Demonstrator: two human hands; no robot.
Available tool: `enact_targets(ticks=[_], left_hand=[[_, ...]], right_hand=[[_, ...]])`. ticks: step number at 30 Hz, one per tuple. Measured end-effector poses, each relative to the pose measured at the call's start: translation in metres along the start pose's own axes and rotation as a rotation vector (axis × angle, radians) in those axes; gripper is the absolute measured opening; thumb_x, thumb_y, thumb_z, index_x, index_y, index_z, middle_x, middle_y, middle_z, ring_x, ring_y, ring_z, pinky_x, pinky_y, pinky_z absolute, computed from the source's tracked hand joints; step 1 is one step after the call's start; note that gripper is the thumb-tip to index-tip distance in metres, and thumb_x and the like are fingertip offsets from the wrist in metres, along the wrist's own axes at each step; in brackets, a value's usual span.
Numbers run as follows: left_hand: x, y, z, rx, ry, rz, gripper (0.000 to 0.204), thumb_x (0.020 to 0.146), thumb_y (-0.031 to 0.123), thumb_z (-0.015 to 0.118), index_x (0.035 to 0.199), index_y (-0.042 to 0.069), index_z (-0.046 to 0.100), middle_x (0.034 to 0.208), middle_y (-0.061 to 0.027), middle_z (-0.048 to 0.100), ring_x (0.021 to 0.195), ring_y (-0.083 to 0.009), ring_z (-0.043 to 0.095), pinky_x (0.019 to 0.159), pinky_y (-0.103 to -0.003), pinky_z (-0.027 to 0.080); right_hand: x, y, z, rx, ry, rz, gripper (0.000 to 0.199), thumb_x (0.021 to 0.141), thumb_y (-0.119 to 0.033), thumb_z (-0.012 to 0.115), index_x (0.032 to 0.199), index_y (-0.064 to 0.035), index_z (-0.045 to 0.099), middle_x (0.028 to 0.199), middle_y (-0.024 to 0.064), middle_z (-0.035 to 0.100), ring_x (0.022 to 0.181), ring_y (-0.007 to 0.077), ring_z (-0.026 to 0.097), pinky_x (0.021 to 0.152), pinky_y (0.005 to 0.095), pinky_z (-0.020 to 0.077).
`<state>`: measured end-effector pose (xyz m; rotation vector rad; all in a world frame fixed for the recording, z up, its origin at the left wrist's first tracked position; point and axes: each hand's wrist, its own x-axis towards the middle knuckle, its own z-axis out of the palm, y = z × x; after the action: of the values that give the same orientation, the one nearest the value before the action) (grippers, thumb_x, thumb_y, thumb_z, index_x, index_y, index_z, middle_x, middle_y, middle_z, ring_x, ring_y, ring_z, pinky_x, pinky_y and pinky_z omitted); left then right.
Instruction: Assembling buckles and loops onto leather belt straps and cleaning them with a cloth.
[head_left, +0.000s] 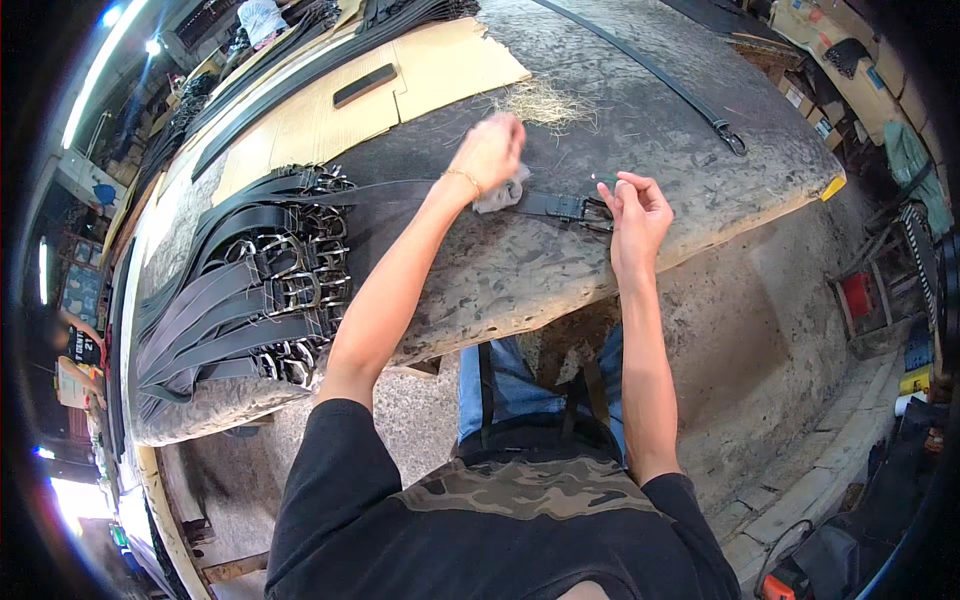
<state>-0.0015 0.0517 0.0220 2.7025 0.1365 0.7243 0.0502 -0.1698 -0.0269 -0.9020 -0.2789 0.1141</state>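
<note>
Item in hand: one black belt [545, 204], lying flat across the near part of the desk [520, 270], its metal buckle [596, 213] toward my right.

Hands: my left hand [490, 150] is clenched on a small grey rag [503, 193] and presses it onto the belt's strap, left of the buckle. My right hand [636, 212] sits at the buckle end, fingers pinched together just above the buckle; I cannot tell whether they grip the metal or only touch it.

Desk: worn, mottled grey top with a curved near edge, a yellow tip at its right corner.

Stock, left: a pile of black belts [240, 300] fanned out on the desk's left end, their silver buckles [300, 290] stacked in a cluster facing the middle. Well apart from the belt in hand.

Far side: a tuft of dry straw-like fibre [545, 100] just beyond my left hand; sheets of brown cardboard [380, 95] with a small dark flat block [364, 85] lying on them; a second long black strap [650, 70] running diagonally across the far right, ending in a metal clasp [733, 140].

Below the desk edge: my blue jeans [505, 385] and a grey concrete floor [760, 340].
</note>
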Motion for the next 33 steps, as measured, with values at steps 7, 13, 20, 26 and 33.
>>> enact_targets(ticks=[7,13,20,26,33], left_hand=[[-0.001,-0.007,-0.029,0.003,-0.247,-0.013,0.022,0.080,0.002,0.056,0.099,0.002,0.066,0.089,-0.0176,0.070,0.089,-0.0355,0.068,0.082,-0.042,0.053],[-0.011,0.001,-0.013,0.111,-0.431,0.054,0.035,0.078,0.007,0.056,0.111,0.003,0.067,0.103,-0.0159,0.070,0.101,-0.0335,0.066,0.089,-0.040,0.052],[0.038,-0.018,-0.054,-0.036,0.013,-0.221,0.027,0.085,0.021,0.062,0.104,0.003,0.069,0.098,-0.0153,0.073,0.088,-0.0338,0.070,0.081,-0.041,0.055],[0.065,0.008,-0.135,-0.255,0.100,-0.272,0.027,0.087,0.033,0.073,0.091,0.006,0.068,0.086,-0.0078,0.070,0.074,-0.0146,0.068,0.065,-0.030,0.055],[-0.009,0.048,-0.074,-0.008,-0.575,0.044,0.027,0.083,0.026,0.073,0.100,0.005,0.073,0.086,-0.0115,0.073,0.079,-0.0212,0.070,0.075,-0.035,0.055]], right_hand=[[0.001,0.004,-0.005,0.015,0.006,-0.005,0.007,0.091,0.002,0.059,0.092,0.0064,0.064,0.092,0.0065,0.058,0.084,0.0112,0.059,0.083,0.0322,0.0603],[0.000,-0.001,-0.003,-0.006,0.019,-0.011,0.007,0.091,0.002,0.059,0.094,0.0065,0.064,0.093,0.0064,0.059,0.084,0.0117,0.059,0.083,0.0323,0.0602],[0.000,0.000,-0.005,-0.056,0.031,-0.002,0.009,0.091,0.001,0.061,0.098,0.0060,0.065,0.095,0.0066,0.061,0.086,0.0116,0.060,0.082,0.0303,0.0596],[-0.001,-0.002,-0.002,-0.004,0.054,-0.017,0.018,0.089,-0.001,0.068,0.104,0.0064,0.066,0.095,0.0068,0.064,0.084,0.0120,0.062,0.080,0.0269,0.0566],[-0.004,-0.011,0.000,-0.147,0.018,0.004,0.021,0.087,0.000,0.069,0.107,0.0068,0.067,0.091,0.0093,0.070,0.080,0.0139,0.066,0.081,0.0264,0.0526]])
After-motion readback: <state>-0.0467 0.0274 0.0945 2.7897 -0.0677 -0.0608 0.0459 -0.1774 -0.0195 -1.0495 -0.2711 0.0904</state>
